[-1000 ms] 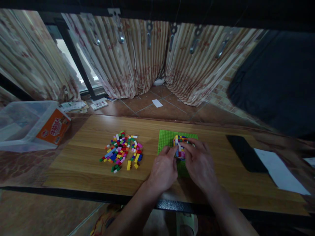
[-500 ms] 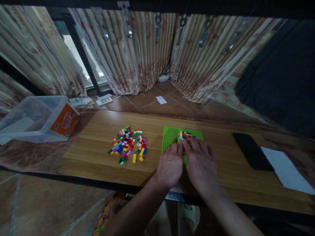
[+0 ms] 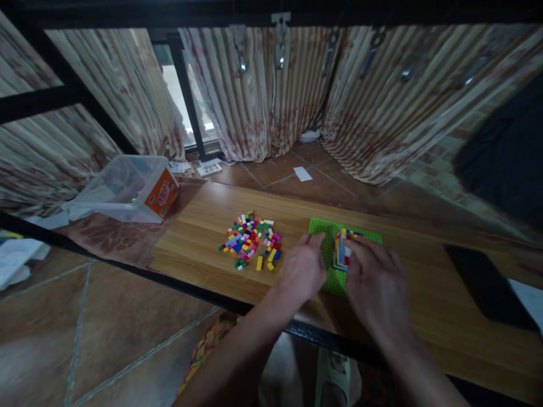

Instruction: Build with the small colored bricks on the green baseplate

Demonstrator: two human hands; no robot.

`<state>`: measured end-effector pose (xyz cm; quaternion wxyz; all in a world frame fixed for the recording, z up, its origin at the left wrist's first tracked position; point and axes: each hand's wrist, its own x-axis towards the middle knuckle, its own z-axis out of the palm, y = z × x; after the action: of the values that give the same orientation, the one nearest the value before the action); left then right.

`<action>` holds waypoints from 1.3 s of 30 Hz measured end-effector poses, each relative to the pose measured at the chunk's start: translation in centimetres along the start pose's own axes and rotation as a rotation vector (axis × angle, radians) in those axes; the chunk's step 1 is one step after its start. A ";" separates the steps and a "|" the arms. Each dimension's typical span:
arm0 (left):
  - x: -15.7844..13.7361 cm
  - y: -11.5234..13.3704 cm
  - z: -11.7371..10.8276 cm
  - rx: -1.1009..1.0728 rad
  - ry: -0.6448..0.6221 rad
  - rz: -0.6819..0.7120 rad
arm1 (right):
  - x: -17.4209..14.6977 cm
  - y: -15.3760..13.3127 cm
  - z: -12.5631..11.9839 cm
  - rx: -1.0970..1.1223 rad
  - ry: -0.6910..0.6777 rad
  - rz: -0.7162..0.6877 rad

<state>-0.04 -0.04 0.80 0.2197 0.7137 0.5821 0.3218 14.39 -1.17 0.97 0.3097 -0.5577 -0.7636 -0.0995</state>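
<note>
A clear plastic bin [image 3: 127, 189] with an orange label sits at the far left, beside the wooden tabletop [image 3: 203, 226]. Further right lies a loose heap of small coloured bricks [image 3: 251, 240]. The left hand [image 3: 302, 271] rests at the left edge of the green baseplate [image 3: 328, 249], fingers loosely curled and holding nothing. On the baseplate stands a multicoloured brick block [image 3: 343, 249]; the right hand [image 3: 375, 282] touches its right side, fingers bent against it. A dark flat object [image 3: 487, 285] lies far right.
</note>
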 end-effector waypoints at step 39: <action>1.9 -5.2 -6.2 -0.654 0.415 -0.369 | 2.7 -4.9 1.7 0.540 -0.209 0.091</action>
<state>-7.79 2.63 1.92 0.3664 0.4106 0.5993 0.5814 8.78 0.05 2.21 0.3707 -0.4961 -0.7645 0.1791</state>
